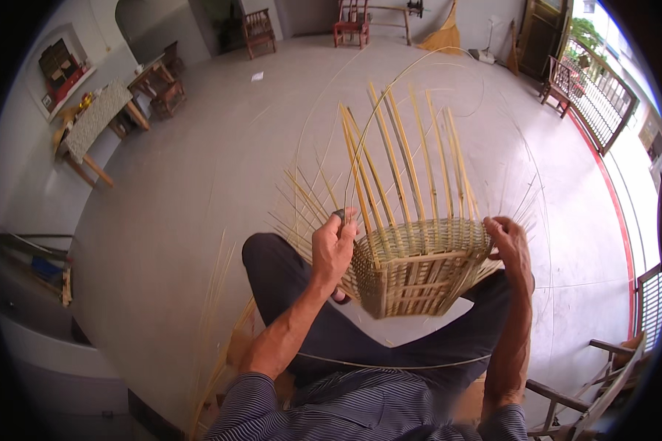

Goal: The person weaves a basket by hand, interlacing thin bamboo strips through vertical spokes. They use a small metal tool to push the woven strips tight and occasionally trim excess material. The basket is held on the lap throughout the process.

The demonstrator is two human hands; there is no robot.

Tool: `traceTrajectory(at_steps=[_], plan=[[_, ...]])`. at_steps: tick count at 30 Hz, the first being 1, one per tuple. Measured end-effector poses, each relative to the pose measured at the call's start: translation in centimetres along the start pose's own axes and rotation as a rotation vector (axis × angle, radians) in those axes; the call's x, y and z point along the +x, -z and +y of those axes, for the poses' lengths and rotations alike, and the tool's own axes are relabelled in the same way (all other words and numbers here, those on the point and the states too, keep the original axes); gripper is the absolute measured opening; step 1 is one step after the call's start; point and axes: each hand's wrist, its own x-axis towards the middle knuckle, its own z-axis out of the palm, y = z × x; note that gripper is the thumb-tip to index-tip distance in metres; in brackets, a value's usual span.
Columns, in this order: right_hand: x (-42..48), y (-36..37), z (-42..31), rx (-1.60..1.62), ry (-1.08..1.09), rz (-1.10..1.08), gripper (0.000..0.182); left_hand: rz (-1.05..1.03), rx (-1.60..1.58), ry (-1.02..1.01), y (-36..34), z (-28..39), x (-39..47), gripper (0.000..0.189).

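A partly woven bamboo basket (419,275) is tilted between my knees, its slatted base facing me. Long upright bamboo stakes (402,171) fan out from its woven wall, pointing away from me. My left hand (334,251) is at the wall's left end, fingers closed around thin bamboo strips; a dark band wraps one finger. From there a thin bamboo weaving strip (364,132) arcs up over the stakes. At the right end of the woven edge, my right hand (510,245) pinches the basket between thumb and fingers. Its fingertips are partly hidden.
Loose bamboo strips (215,286) lie at my left side. A wooden chair (574,397) stands close at right. Farther off are a cloth-covered table (96,118), a red chair (352,25), a broom (444,36) and a slatted gate (601,93) by the doorway.
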Motion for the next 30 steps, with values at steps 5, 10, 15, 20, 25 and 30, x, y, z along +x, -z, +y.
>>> traceTrajectory(at_steps=[5, 10, 15, 20, 25, 30], plan=[[-1.4, -3.8, 3.5, 0.018, -0.138, -0.172, 0.063, 0.090, 0.343, -0.210, 1.2, -4.1, -2.1, 0.019], [-0.1, -6.5, 2.9, 0.087, -0.087, -0.258, 0.064, 0.181, 0.547, -0.165, 3.4, -4.7, -1.4, 0.028], [2.4, -8.2, 6.0, 0.310, -0.111, -0.398, 0.060, 0.164, 0.365, -0.260, 2.6, -6.2, -0.7, 0.032], [6.4, -5.9, 11.7, 0.925, -0.373, -0.567, 0.057, -0.195, 0.154, -0.078, 5.5, -7.5, 0.1, 0.033], [2.4, -6.8, 10.5, 0.339, 0.118, -0.289, 0.049, -0.213, 0.110, -0.067, 5.9, -7.4, 0.0, 0.035], [-2.4, -7.6, 7.3, -0.482, 0.392, 0.359, 0.037, -0.120, 0.120, -0.208, 5.7, -6.8, -0.4, 0.026]])
